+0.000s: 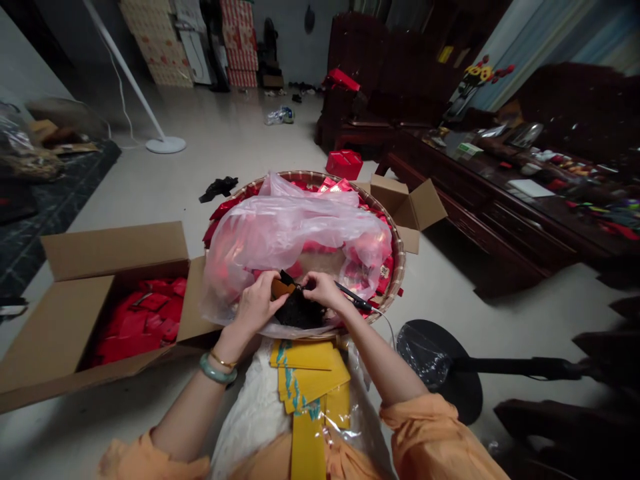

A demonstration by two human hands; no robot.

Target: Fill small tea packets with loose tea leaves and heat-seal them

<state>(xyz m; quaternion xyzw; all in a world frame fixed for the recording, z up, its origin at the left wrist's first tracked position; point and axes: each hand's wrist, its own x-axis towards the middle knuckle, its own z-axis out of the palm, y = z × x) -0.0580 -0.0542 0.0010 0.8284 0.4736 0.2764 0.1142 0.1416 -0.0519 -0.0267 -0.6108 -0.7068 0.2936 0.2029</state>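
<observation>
Left hand (257, 303): we're live, fingers pressed together, clamped on a small tan card (283, 288) at the edge of the dark clump.

Right hand (324, 290): fingertips together at the top of that clump (from my seat I can't tell whether they're gripping it or only touching).

Dark clump (300, 310): between the hands, just inside the near rim of the basket, its fibres too blurred to identify.

Landmark, round woven basket (397, 260): heaped with red packets (320, 247) under a clear plastic bag (295, 233).

Right of the basket: a slim black tool (354, 297) lying just beside the right hand, a thin cord trailing from it.

Left of the basket: an open cardboard carton (65, 327) packed with red packets (140, 320).

Near side of the basket: yellow packets (310, 380) in a stack on the person's lap.

Behind the basket: a red box (344, 164) on the floor.
</observation>
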